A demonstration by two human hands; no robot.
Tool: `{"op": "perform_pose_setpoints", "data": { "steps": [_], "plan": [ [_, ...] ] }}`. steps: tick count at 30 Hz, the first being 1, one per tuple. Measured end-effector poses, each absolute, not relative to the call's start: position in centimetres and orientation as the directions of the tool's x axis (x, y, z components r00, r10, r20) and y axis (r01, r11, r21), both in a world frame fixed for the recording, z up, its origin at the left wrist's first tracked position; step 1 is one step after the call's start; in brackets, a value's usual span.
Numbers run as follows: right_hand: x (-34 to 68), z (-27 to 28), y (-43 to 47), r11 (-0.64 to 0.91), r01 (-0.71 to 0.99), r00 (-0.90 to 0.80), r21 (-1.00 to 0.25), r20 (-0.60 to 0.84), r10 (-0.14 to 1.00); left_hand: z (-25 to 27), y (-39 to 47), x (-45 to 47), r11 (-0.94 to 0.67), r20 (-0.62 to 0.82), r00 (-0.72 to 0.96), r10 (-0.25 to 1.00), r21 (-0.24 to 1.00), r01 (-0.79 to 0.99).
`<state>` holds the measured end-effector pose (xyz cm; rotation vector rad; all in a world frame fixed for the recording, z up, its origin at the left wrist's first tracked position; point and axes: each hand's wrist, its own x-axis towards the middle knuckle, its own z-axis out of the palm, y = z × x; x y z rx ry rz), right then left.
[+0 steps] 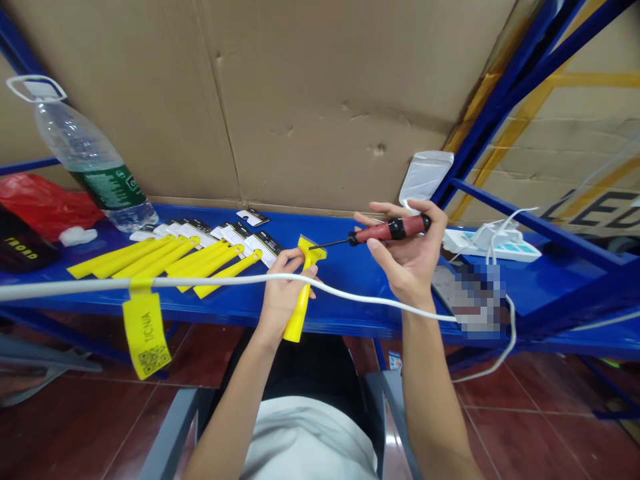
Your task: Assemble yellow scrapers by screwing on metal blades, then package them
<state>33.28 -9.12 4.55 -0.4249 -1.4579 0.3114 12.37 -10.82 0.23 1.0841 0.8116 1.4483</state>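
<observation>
My left hand is closed around a yellow scraper, its head up and its handle slanting down toward me. A screwdriver with a red and black handle lies nearly level in my right hand, gripped between thumb and fingers, some of them lifted. Its dark shaft points left, and the tip meets the scraper's head; whether it sits in a screw is too small to tell. To the left, several yellow handles lie in a slanted row, with black and white printed cards at their upper ends.
A white cable crosses in front of the blue shelf, a yellow tag hanging from it. At left stand a large water bottle and red bag. A power strip lies right. Cardboard rises behind.
</observation>
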Motion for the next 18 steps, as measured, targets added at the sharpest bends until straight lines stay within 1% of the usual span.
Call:
{"op": "perform_pose_setpoints", "data": {
  "steps": [5, 7, 11, 14, 18],
  "plan": [
    [33.11, 4.32, -8.60, 0.894, 0.147, 0.215, -0.422, 0.896, 0.388, -0.04, -10.76, 12.33, -0.181, 0.196, 0.008, 0.981, 0.920, -0.347],
    [33.08, 4.33, -8.70, 0.895, 0.124, 0.197, -0.429, 0.895, 0.401, -0.05, -10.76, 12.33, -0.186, 0.201, 0.006, 0.980, 0.918, -0.352],
    [33.08, 4.48, -9.13, 0.887, 0.032, 0.081, -0.460, 0.886, 0.456, 0.08, -10.75, 12.40, -0.193, 0.200, -0.017, 0.980, 0.915, -0.354],
    [33.06, 4.38, -8.96, 0.876, 0.052, 0.100, -0.480, 0.875, 0.474, 0.18, -10.73, 12.47, -0.183, 0.181, -0.040, 0.983, 0.918, -0.351],
    [33.17, 4.21, -8.51, 0.891, 0.151, 0.213, -0.428, 0.894, 0.393, 0.18, -10.81, 12.47, -0.178, 0.177, -0.034, 0.984, 0.919, -0.351]
  ]
}}
